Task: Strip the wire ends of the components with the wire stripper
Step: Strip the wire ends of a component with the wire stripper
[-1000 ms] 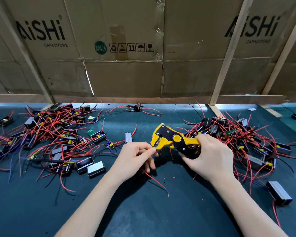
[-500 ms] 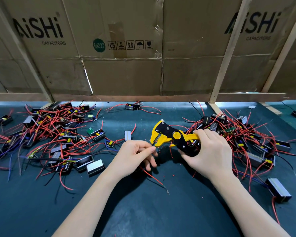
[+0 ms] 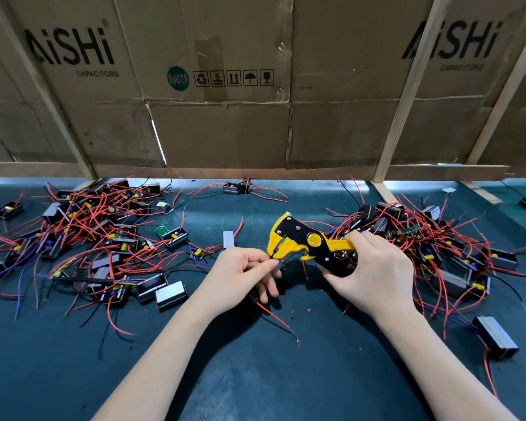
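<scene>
I am gripping the stripper (image 3: 308,242) in my right hand (image 3: 372,270), fingers curled round its yellow and black handles. My left hand (image 3: 243,276) is pinching a wire (image 3: 273,256) between thumb and forefinger and feeding its end into the mouth of the tool. The wire end is sitting right at the jaw opening; I cannot tell whether it is fully seated, because my fingertips are covering most of it. The component belonging to this wire is hidden under my left hand; its other leads (image 3: 271,314) are trailing out below onto the mat (image 3: 255,375).

Compared with a second ago, the stripper is sitting slightly higher and closer to my left fingertips, and the gap between wire end and jaws is now closed. The handles are looking no more squeezed than before. I am judging from this that the insertion step is finishing and the squeeze is the next action. It is calling for a steady pinch on the wire so that the end is not pulling back out.

Red insulation scraps (image 3: 308,309) are lying on the mat below the tool. One pile (image 3: 88,238) of components is lying to my left and another pile (image 3: 431,238) behind my right hand, so much work is remaining.
</scene>
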